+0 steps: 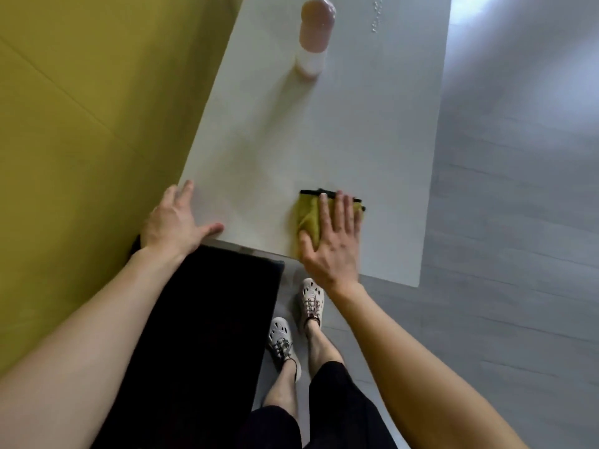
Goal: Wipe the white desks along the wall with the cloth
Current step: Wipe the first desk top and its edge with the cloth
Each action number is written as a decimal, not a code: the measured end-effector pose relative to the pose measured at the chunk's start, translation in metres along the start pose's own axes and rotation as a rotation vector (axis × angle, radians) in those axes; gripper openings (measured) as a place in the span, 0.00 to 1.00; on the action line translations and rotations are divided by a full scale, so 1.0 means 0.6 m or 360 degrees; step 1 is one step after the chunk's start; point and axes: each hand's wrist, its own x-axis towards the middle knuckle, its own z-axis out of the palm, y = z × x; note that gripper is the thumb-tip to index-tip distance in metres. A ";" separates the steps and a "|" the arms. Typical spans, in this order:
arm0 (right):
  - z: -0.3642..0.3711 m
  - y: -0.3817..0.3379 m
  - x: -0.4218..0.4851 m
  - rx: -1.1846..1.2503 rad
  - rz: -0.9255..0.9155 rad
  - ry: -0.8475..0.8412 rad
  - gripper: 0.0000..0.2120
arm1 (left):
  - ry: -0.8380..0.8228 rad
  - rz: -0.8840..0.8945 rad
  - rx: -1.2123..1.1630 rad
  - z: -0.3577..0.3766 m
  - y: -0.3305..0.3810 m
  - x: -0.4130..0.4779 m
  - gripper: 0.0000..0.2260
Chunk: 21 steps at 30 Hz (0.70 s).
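A white desk [324, 134] runs away from me along the yellow wall. A folded yellow-green cloth [309, 215] with a black edge lies near the desk's near edge. My right hand [334, 241] presses flat on the cloth with straight fingers. At the near left corner of the desk, my left hand [176, 222] rests with its fingers spread and holds nothing.
A pink and white bottle [314, 37] stands upright at the far end of the desk, with water drops [376, 14] to its right. A black surface [201, 335] adjoins the desk's near edge. Grey floor [518, 222] lies on the right, the yellow wall [81, 124] on the left.
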 end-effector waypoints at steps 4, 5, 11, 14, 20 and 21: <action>0.007 -0.076 0.042 -0.0111 -0.1469 -0.0532 0.41 | 0.0026 -0.0008 -0.0012 0.004 -0.004 0.004 0.54; -0.001 -0.058 0.066 -0.0106 -0.1518 -0.0565 0.40 | 0.0021 -0.0010 -0.0019 0.003 -0.005 0.003 0.54; -0.033 0.016 0.232 -0.0041 -0.0243 -0.0221 0.45 | 0.0060 -0.0010 -0.0106 0.010 -0.005 -0.006 0.54; -0.002 -0.072 0.176 0.0001 -0.0616 -0.0256 0.45 | 0.0126 -0.0121 -0.0243 0.012 -0.004 -0.016 0.55; 0.011 -0.077 0.281 0.0000 -0.1872 -0.0474 0.31 | 0.0443 -0.0577 -0.0466 0.065 0.016 -0.061 0.49; 0.012 -0.076 0.334 -0.0003 -0.1586 -0.0383 0.32 | 0.0469 -0.0640 -0.0528 0.069 0.024 -0.066 0.50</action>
